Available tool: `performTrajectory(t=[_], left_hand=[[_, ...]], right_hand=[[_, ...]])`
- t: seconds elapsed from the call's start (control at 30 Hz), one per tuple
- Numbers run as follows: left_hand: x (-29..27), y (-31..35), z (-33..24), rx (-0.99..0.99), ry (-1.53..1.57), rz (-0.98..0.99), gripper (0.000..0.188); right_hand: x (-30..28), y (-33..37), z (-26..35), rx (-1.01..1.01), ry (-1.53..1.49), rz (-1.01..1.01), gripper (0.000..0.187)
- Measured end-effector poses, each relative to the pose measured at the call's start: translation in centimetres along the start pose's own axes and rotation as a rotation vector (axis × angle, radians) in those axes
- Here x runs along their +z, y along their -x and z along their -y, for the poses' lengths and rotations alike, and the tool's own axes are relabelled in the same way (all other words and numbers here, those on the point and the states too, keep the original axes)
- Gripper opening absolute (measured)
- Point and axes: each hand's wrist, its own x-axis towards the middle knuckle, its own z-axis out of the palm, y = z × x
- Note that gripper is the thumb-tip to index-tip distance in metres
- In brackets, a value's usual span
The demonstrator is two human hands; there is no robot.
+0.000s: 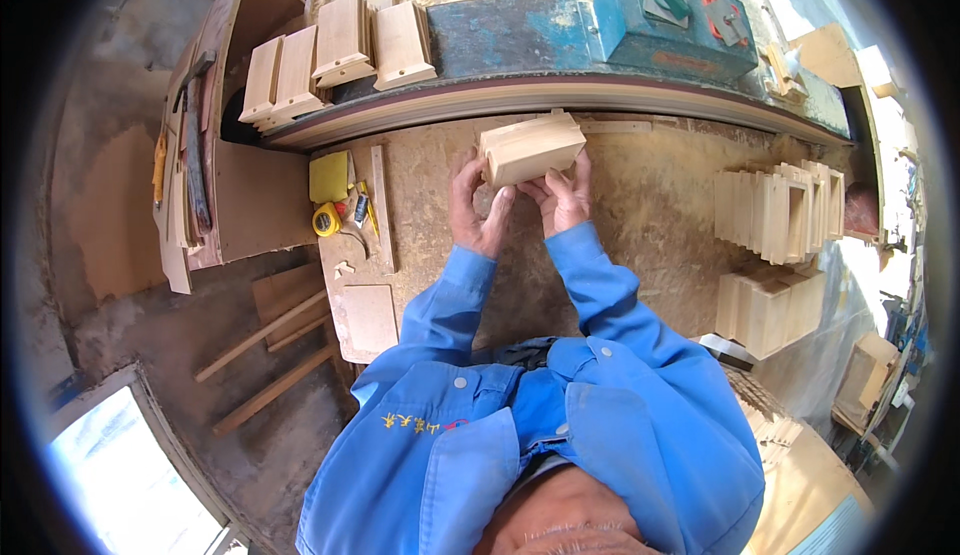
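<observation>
A pale wooden box [532, 152] is held up in front of the long belt of a blue machine, tilted a little. My left hand [476, 207] grips its left end, with the thumb low on the near side and the fingers around the end. From below and the right, my right hand [561, 198] closes on it too, its fingers partly hidden by the box. Beyond the box runs the brown belt [420, 115] along the machine's front edge. I cannot tell whether the box touches the belt.
Several similar wooden pieces [345, 40] stand on the blue machine bed [490, 40] at the far left. A blue switch box [670, 30] sits far right. Stacked wooden frames [775, 210] are on the right. A yellow tape measure [327, 219] lies on the left of the workbench [650, 215].
</observation>
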Motion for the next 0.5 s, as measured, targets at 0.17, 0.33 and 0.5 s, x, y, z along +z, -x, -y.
performTrajectory(t=[0.17, 0.33, 0.5], left_hand=[[-3.0, 1.8, -4.3, 0.160, -0.214, 0.218, 0.039], [-4.4, 1.2, -6.3, -0.235, 0.181, 0.209, 0.057], [-5.3, -3.5, -4.3, -0.521, 0.316, 0.497, 0.081]], right_hand=[[-0.9, 0.2, 2.4, 0.131, -0.162, 0.181, 0.065], [-3.2, 0.6, 1.4, 0.371, -0.600, 0.503, 0.054], [-3.1, 2.9, 1.2, 0.492, -0.063, 0.370, 0.047]])
